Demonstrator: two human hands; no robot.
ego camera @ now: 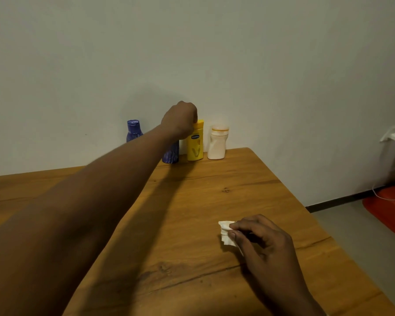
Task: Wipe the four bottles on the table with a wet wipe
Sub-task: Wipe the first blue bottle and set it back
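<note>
Only one label shows any text: a dark blue oval badge with small white lettering on the front of the yellow bottle [195, 143], standing at the table's far edge by the wall. The lettering is too blurred to read. A faint pattern shows below the badge, no legible words. Nothing else carries readable text or numbers.

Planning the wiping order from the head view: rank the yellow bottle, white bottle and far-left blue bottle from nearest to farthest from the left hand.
1. Yellow bottle: the left hand has its grip at the cap.
2. White bottle: next along, right of the yellow one.
3. Far-left blue bottle: standing at the wall, behind the forearm.
</note>
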